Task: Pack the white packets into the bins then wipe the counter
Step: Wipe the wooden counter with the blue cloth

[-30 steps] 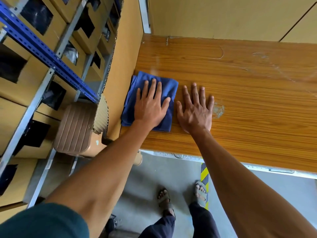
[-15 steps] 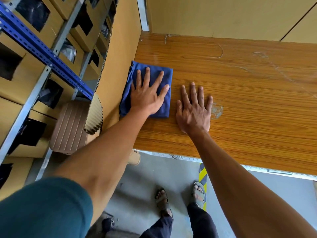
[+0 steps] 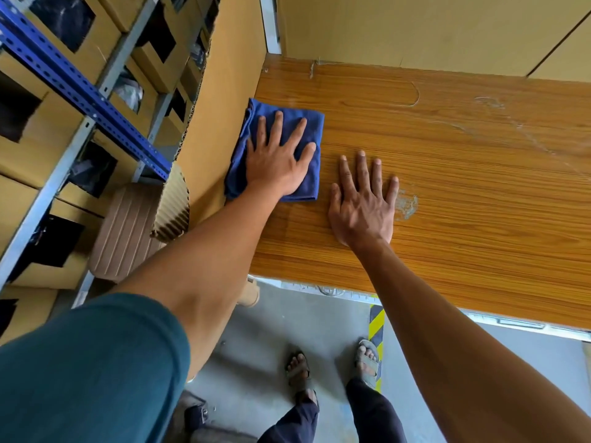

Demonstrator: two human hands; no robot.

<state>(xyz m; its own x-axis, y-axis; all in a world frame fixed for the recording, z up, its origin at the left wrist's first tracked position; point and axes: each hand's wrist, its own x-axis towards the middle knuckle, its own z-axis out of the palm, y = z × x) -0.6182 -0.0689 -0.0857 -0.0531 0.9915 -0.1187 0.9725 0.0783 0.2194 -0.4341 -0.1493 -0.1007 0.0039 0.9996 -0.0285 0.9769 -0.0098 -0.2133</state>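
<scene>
Wood-grain laminate forms the counter (image 3: 463, 193), the largest surface in view, running from a tan cardboard wall at its far edge to the near edge above the grey floor. Beyond the counter's left edge stands a shelf rack (image 3: 80, 87) with blue and grey steel members, loaded with cardboard bins (image 3: 41, 129) whose cut-out fronts show dark contents; no white packets can be made out on the counter, so the packing step is judged complete and wiping is the step in hand. A folded blue cloth (image 3: 307, 129) lies flat near the far-left corner of the counter, its left side against the cardboard side wall, its long axis running from near edge to far edge. The left hand (image 3: 275, 164) presses on the cloth with fingers (image 3: 278, 123) straight and spread, grasping nothing. The right hand (image 3: 364, 203) rests flat on bare laminate just beside the cloth's right side, fingers likewise extended. The unwiped expanse lies to the right of the cloth, so the right hand stands in the way of a rightward stroke. A pale scuffed patch (image 3: 406, 206) sits just beside that hand.
</scene>
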